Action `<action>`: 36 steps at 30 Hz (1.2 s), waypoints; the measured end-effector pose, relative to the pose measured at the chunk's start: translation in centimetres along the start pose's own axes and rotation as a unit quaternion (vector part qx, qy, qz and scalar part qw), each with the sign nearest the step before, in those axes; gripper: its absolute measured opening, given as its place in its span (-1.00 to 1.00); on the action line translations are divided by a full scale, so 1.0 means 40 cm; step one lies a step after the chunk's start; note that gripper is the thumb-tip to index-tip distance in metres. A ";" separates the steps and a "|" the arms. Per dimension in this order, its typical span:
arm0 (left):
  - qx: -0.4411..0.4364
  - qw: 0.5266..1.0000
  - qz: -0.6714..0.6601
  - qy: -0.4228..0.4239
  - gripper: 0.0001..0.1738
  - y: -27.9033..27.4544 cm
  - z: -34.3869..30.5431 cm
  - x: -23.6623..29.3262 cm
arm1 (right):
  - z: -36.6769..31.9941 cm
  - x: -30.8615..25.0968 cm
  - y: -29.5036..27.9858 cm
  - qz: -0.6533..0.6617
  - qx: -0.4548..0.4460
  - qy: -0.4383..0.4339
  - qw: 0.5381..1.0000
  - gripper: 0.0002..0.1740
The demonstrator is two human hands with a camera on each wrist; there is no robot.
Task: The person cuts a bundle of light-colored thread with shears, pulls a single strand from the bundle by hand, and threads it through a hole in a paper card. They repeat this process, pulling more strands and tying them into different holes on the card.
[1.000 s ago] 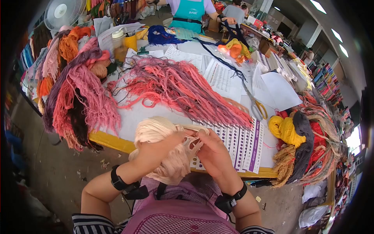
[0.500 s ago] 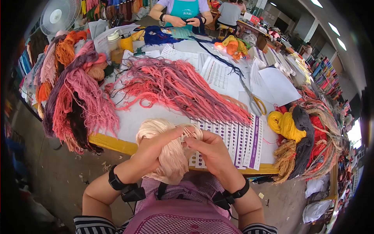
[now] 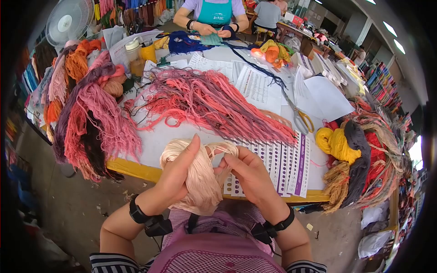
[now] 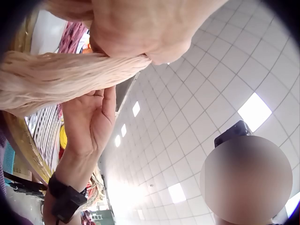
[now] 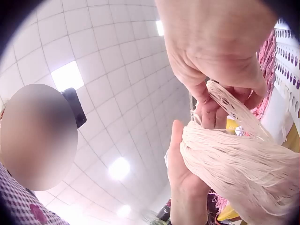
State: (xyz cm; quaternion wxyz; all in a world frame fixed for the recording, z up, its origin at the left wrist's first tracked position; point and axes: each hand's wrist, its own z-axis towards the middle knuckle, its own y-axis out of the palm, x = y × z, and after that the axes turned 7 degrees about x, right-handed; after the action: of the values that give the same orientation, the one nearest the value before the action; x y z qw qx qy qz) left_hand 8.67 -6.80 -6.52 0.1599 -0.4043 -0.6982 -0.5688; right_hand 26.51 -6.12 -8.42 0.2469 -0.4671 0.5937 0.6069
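Observation:
A thick cream skein of yarn hangs in front of the body, over the table's front edge. The left hand holds it from the left, its thumb raised beside the strands and its fingers mostly hidden behind the yarn. At the skein's upper right, the right hand pinches a small loop of strands. The right wrist view shows that loop between the fingers of the right hand, above the bulk of the skein. In the left wrist view the skein stretches between both hands.
Pink and purple yarn lies across the table, above punched cards. Scissors lie at the right, near a yellow skein and other yarns. More skeins drape over the left side. Someone in a teal apron works opposite.
The left thumb has lifted away from the right fingers and now points up. The right hand still pinches strands, with a loop spread between the hands. The person opposite has brought both hands together.

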 end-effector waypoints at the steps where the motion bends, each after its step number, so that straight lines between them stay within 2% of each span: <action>1: -0.004 1.000 -0.005 -0.007 -0.43 0.002 -0.003 0.001 | 0.002 0.007 -0.005 0.000 0.002 0.001 1.000 -0.71; 2: -0.007 1.000 -0.010 -0.016 -0.42 0.004 -0.004 0.001 | 0.000 0.007 -0.002 0.002 0.004 0.001 1.000 -0.71; 4: -0.029 0.999 -0.014 -0.024 -0.41 -0.013 0.013 -0.016 | -0.008 0.003 0.007 -0.120 -0.004 -0.018 0.993 -0.69; 8: -0.052 0.998 0.000 -0.024 -0.37 -0.012 0.010 -0.016 | -0.009 0.000 0.003 -0.112 -0.004 -0.013 0.994 -0.68; 10: -0.050 0.999 0.001 -0.018 -0.36 -0.009 0.007 -0.011 | -0.012 -0.011 0.007 -0.084 0.000 0.008 0.996 -0.67; 12: -0.048 0.999 0.001 -0.011 -0.36 -0.009 0.005 -0.009 | -0.009 0.001 -0.001 -0.076 -0.005 -0.009 0.997 -0.66; 14: 0.010 1.000 0.027 -0.002 -0.33 -0.012 0.001 -0.009 | -0.005 0.011 -0.010 -0.067 -0.009 -0.027 0.997 -0.65; 15: 0.009 1.000 0.027 -0.001 -0.33 -0.015 0.002 -0.008 | -0.004 0.013 -0.015 -0.023 0.013 -0.013 1.000 -0.65; 17: -0.060 0.996 0.061 -0.022 -0.29 -0.020 0.009 -0.007 | 0.001 0.018 -0.024 0.023 0.036 -0.002 0.999 -0.64; 20: -0.093 0.988 0.125 0.001 -0.27 -0.017 0.005 -0.022 | 0.002 0.013 -0.013 0.068 0.035 -0.005 0.997 -0.66; 22: -0.103 0.978 0.180 0.025 -0.28 -0.027 0.008 -0.038 | -0.011 -0.024 0.028 -0.035 0.031 0.051 0.998 -0.72; 23: -0.111 0.965 0.233 0.050 -0.29 -0.031 0.010 -0.043 | -0.008 -0.016 0.016 -0.033 0.032 0.051 0.998 -0.72; 25: -0.113 0.960 0.247 0.062 -0.29 -0.036 0.013 -0.042 | 0.001 0.002 -0.012 -0.120 -0.003 0.023 0.992 -0.68; 26: -0.114 0.956 0.259 0.077 -0.30 -0.038 0.015 -0.039 | 0.001 0.005 -0.013 -0.120 -0.003 0.025 0.992 -0.68; 27: -0.112 0.957 0.258 0.076 -0.30 -0.036 0.013 -0.027 | 0.000 0.006 -0.009 -0.059 0.017 0.011 0.998 -0.67; 28: -0.084 0.975 0.203 0.027 -0.30 -0.028 0.009 -0.008 | -0.001 0.009 -0.007 0.004 0.038 -0.002 0.999 -0.66; 29: -0.057 0.987 0.148 -0.023 -0.31 -0.023 0.005 0.005 | 0.005 0.018 -0.022 0.004 0.037 -0.001 0.999 -0.66; 31: -0.041 0.992 0.117 -0.023 -0.34 -0.011 0.000 0.004 | 0.019 0.021 -0.046 0.133 -0.031 0.031 0.990 -0.65; 32: -0.025 0.996 0.085 -0.023 -0.36 -0.008 -0.001 0.002 | 0.011 0.020 -0.046 0.135 -0.030 0.031 0.990 -0.65; 34: -0.058 0.991 0.123 -0.020 -0.30 -0.023 0.005 -0.017 | -0.019 -0.033 0.020 -0.060 0.004 0.061 0.996 -0.67; 36: -0.090 0.983 0.159 -0.017 -0.24 -0.028 0.004 -0.024 | -0.016 -0.012 0.002 -0.095 -0.007 0.054 0.994 -0.67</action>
State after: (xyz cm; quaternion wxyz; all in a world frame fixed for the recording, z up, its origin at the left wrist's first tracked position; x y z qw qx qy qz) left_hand 8.48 -7.04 -7.99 0.1995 -0.5320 -0.5735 -0.5901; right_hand 26.85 -6.62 -7.90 0.2673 -0.5553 0.5550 0.5587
